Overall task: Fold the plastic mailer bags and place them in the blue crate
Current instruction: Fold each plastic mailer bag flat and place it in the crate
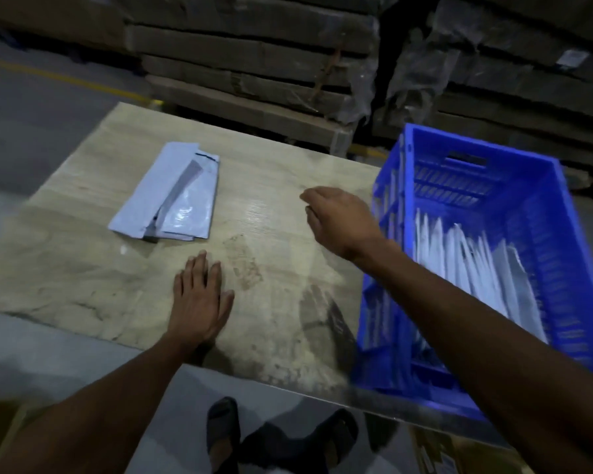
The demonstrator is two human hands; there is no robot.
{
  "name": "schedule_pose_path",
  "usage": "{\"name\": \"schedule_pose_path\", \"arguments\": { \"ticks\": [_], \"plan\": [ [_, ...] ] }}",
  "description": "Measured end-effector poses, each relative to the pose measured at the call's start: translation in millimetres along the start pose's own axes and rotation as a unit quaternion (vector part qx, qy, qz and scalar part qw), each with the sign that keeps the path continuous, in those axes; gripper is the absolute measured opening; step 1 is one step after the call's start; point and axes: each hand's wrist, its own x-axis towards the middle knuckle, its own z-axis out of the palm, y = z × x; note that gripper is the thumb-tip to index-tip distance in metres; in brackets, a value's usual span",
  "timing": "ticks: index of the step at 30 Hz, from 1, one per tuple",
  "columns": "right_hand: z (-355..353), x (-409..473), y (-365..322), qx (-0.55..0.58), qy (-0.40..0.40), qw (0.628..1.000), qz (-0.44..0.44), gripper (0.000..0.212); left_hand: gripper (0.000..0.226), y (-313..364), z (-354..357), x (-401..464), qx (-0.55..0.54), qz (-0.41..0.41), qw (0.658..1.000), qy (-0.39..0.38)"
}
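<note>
Left hand (pixel 199 295) flat on the table (pixel 281 206), fingers straight and spread, palm down, holding nothing. Right hand (pixel 339 220) in the air over the table just left of the blue crate (pixel 541 213), fingers loosely curled downward, nothing in it as far as I can see; frame is a bit motion-blurred there so fingertips are not sharp.

Unfolded mailer bags (pixel 172 193), a small loose stack, lie at the far left of the table, well apart from both hands. Folded bags (pixel 466 261) stand on edge in a row inside the crate, filling its near half. Crate sits at the right end of the table and its near corner looks to overhang the front edge.

Judged step: between bags, right hand probably heading for the stack to pick the next one.

Risks:
- stack is slippery plastic and fanned out, a quick grab could drag two bags or slide the pile toward the far edge
- right forearm (pixel 476 319) crosses over the crate's near wall, a careless sweep could nudge the crate, which may tip if it really overhangs
- upright folded bags could flop over or spring open when the next one is pushed in

Stacked cardboard (pixel 254 56) behind the table
</note>
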Motion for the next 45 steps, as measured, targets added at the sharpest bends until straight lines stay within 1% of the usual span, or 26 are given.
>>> {"name": "schedule_pose_path", "arguments": {
  "ticks": [5,7,8,10,14,16,18,20,23,25,26,29,31,33,35,36,38,40,42,45],
  "plan": [
    [72.6,31.9,-51.7,0.0,-0.123,0.99,-0.075,0.023,0.075,-36.4,-5.7,18.7,0.01,-0.062,0.998,0.011],
    [105.5,43.1,-65.4,-0.004,-0.144,0.984,-0.108,0.018,0.076,-44.5,-4.4,23.4,0.0,-0.085,0.996,0.028],
    [122.3,49.8,-69.9,-0.007,-0.137,0.982,-0.128,0.019,0.077,-46.7,-2.2,24.5,0.0,-0.093,0.995,0.035],
    [148.8,60.4,-75.8,-0.021,-0.121,0.983,-0.138,0.031,0.08,-45.2,1.4,24.7,0.01,-0.092,0.995,0.045],
    [184.7,89.8,-94.8,-0.051,-0.124,0.98,-0.147,0.053,0.085,-46.6,5.6,25.8,0.034,-0.095,0.994,0.048],
    [195.5,105.8,-100.5,-0.064,-0.138,0.974,-0.166,0.063,0.088,-47.2,7.4,25.1,0.033,-0.095,0.993,0.057],
    [203.5,119.2,-103.6,-0.069,-0.174,0.966,-0.181,0.066,0.09,-47.4,7.4,24.9,0.023,-0.098,0.993,0.068],
    [206.6,121.3,-106.3,-0.069,-0.209,0.96,-0.175,0.064,0.092,-47.8,6.9,23.9,0.009,-0.097,0.992,0.077],
    [204.9,104.8,-109.7,-0.076,-0.208,0.966,-0.13,0.062,0.093,-47.8,5.0,22.5,0.001,-0.097,0.991,0.088],
    [200.7,84.6,-110.1,-0.083,-0.184,0.972,-0.117,0.059,0.091,-47.7,3.9,22.8,0.009,-0.093,0.992,0.086],
    [197.6,73.4,-112.2,-0.078,-0.161,0.977,-0.118,0.056,0.089,-47.8,3.5,22.5,0.013,-0.087,0.992,0.085],
    [185.7,45.3,-122.1,-0.039,-0.085,0.987,-0.131,0.044,0.078,-49.4,4.2,22.3,0.015,-0.064,0.994,0.082],
    [179.7,40.4,-122.1,-0.006,-0.061,0.988,-0.142,0.037,0.074,-50.5,5.9,22.4,0.021,-0.05,0.996,0.076],
    [178.9,49.5,-111.7,0.021,-0.044,0.989,-0.142,0.037,0.071,-51.2,7.0,22.6,0.027,-0.04,0.996,0.074],
    [183.5,69.0,-93.2,0.017,-0.031,0.988,-0.152,0.043,0.067,-51.2,6.9,22.9,0.023,-0.036,0.996,0.076],
    [184.6,80.6,-84.2,0.003,-0.054,0.985,-0.164,0.047,0.064,-51.2,6.1,22.8,0.015,-0.037,0.996,0.078],
    [183.8,100.1,-69.0,-0.05,-0.145,0.97,-0.189,0.056,0.057,-51.6,4.9,22.8,-0.015,-0.043,0.995,0.086],
    [183.8,109.9,-57.2,-0.096,-0.206,0.953,-0.202,0.053,0.051,-51.9,3.9,22.5,-0.042,-0.046,0.993,0.099],
    [181.3,108.9,-50.3,-0.093,-0.215,0.953,-0.191,0.051,0.048,-52.1,4.5,21.8,-0.064,-0.047,0.991,0.111],
    [176.7,88.4,-47.5,-0.093,-0.191,0.965,-0.156,0.051,0.047,-53.1,6.0,21.5,-0.08,-0.043,0.986,0.139]
  ]
}}
